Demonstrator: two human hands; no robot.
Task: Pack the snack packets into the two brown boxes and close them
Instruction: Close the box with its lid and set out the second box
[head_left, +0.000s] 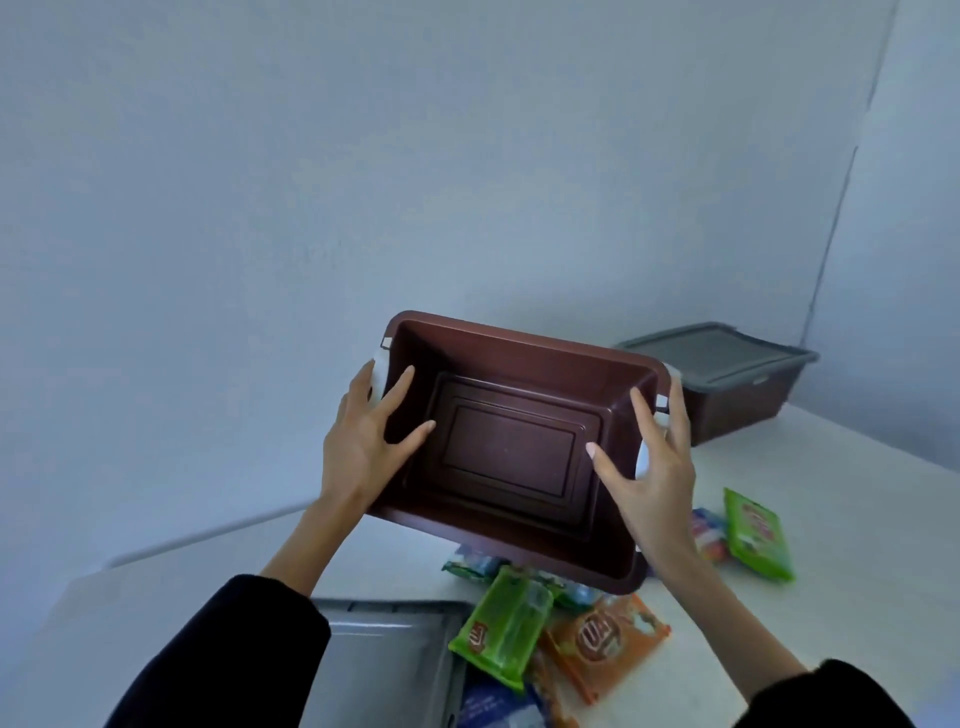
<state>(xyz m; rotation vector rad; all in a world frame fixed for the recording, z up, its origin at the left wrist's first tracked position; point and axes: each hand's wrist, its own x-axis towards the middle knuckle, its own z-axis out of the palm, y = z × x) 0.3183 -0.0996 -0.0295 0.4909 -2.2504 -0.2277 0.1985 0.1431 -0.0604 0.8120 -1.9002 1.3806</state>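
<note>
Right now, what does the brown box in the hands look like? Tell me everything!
The brown box looks like dark, smooth plastic, a rectangle with rounded corners and a stepped rectangle moulded into its bottom. It is open, without a lid, and empty. White clips sit at both short ends. It is held above the table and tipped so its opening faces the camera. The left hand holds one short end, the right hand the other, thumbs inside.

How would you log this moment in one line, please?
hands: left hand and right hand grip brown box ends | box: empty, tilted, lifted | packets: loose on table | second box: lidded
</note>
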